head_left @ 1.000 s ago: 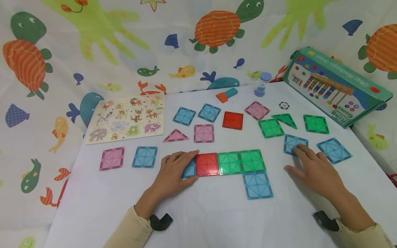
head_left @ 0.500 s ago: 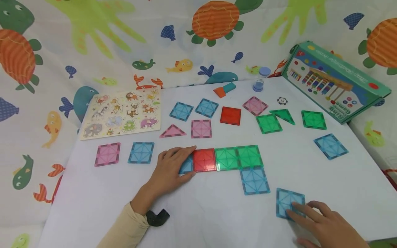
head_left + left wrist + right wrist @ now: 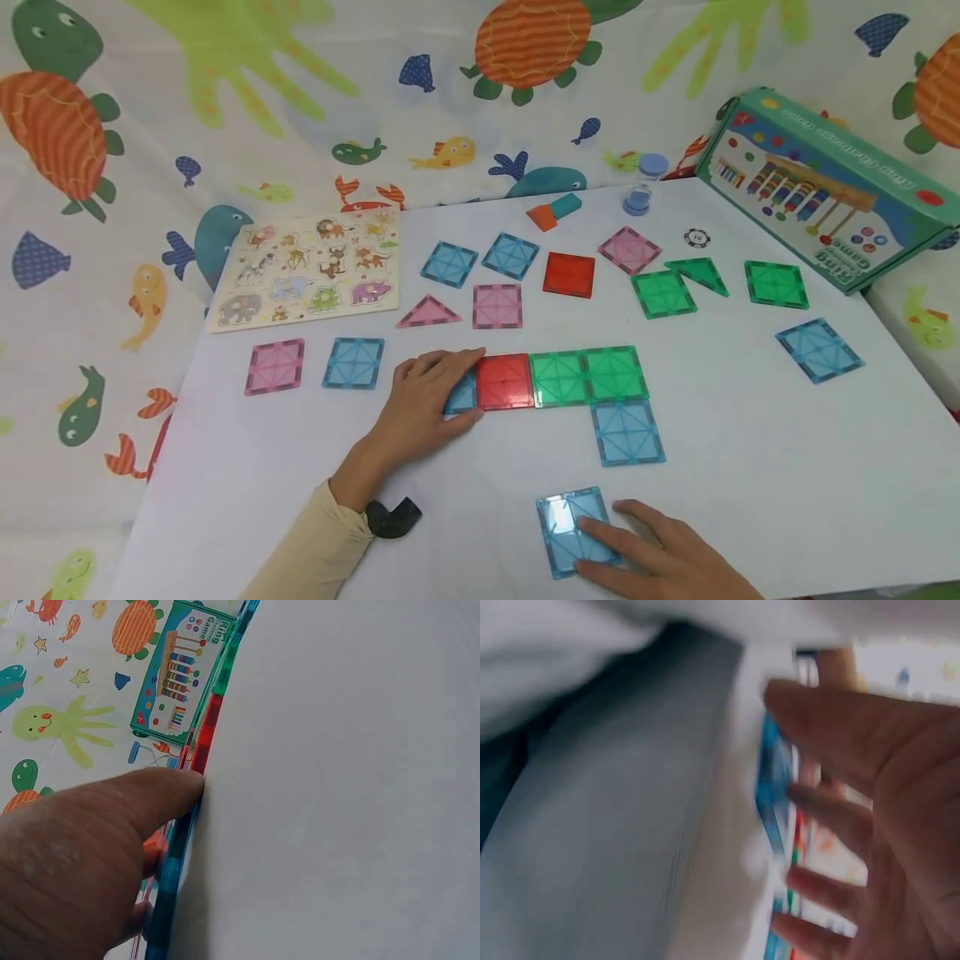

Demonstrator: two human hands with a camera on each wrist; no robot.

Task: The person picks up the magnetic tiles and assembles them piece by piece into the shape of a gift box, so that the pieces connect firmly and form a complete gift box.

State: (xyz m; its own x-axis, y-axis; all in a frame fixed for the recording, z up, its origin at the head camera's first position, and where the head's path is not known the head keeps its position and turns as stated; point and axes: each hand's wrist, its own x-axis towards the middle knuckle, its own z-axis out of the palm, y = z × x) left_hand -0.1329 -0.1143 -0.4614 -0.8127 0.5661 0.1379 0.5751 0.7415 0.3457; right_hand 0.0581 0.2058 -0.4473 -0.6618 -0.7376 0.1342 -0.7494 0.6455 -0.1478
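Note:
A row of square magnetic tiles lies mid-table: a blue tile at the left end, a red tile, then two green tiles. Below the right green one sits another blue tile. My left hand holds the left-end blue tile, its thumb along the near edge and fingers at the far edge; the palm hides much of it. Nearer me, straight fingertips of my right hand press on top of a loose blue tile. That tile is blurred in the right wrist view, beside the fingers.
Behind the row lie more tiles, including a pink square, a pink triangle and a red square. An animal puzzle board stands back left, a green game box back right, near a small hourglass.
My right hand has drawn the loose blue tile from the right side of the table toward me and leftward, below the row. The left hand stays on its tile.

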